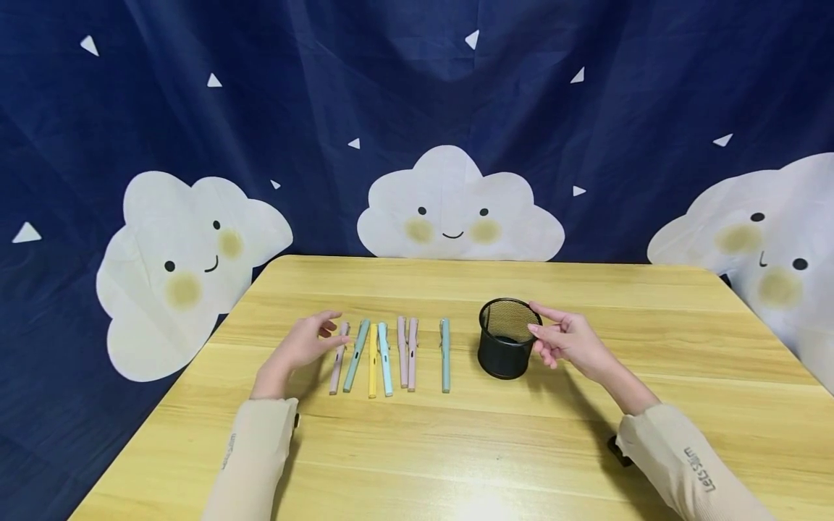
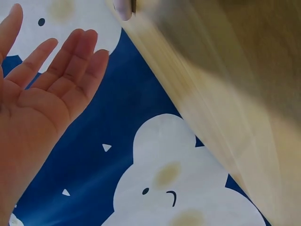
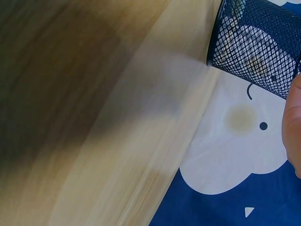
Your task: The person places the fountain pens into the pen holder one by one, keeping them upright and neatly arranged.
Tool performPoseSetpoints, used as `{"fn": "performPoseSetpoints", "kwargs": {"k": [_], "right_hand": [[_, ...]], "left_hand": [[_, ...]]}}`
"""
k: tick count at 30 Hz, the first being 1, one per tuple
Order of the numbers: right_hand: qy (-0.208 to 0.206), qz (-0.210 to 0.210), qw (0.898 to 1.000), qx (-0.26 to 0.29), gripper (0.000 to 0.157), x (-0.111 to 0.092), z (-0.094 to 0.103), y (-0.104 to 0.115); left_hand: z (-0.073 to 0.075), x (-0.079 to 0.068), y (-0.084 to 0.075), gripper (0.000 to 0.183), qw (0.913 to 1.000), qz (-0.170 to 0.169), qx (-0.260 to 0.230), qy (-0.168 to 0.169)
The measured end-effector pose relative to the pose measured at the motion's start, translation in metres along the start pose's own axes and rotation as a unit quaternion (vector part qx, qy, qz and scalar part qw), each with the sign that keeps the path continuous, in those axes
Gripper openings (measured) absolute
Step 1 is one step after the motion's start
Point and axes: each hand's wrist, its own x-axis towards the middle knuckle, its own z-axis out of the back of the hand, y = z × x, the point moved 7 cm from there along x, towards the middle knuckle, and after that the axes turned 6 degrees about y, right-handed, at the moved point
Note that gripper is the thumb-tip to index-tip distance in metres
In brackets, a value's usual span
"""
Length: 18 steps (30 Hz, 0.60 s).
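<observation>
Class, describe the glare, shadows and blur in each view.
Head view: white glare on the table, bottom centre, shadow beside the right sleeve; left wrist view: table shadowed upper right, grain blurry; right wrist view: table shadowed upper left, grain blurry.

The right sleeve reads "Letsslim" in dark letters. The left sleeve bears dark lettering too, small and foreshortened, hard to read with certainty.

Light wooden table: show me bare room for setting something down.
Bare: front stretch between the beige sleeves; back strip behind the round black mesh cup. Crowded: the row of seven slim pastel pens, left hand at one end.
</observation>
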Motion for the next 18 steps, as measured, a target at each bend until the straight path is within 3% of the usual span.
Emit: {"fn": "performPoseSetpoints", "kwargs": {"k": [7, 11, 18], "right_hand": [[0.002, 0.002, 1.000, 0.003, 0.061, -0.001, -0.001, 0.001], [0.007, 0.009, 1.000, 0.005, 0.062, -0.001, 0.000, 0.001], [0.012, 0.012, 1.000, 0.015, 0.064, 0.000, 0.000, 0.002]], "left_hand": [[0.002, 0.007, 0.008, 0.045, 0.9999, -0.010, -0.013, 0.004], [0.001, 0.009, 0.013, 0.046, 0.9993, -0.012, -0.023, 0.028], [-0.001, 0.014, 0.023, 0.053, 0.9964, 0.015, -0.033, 0.076]]}}
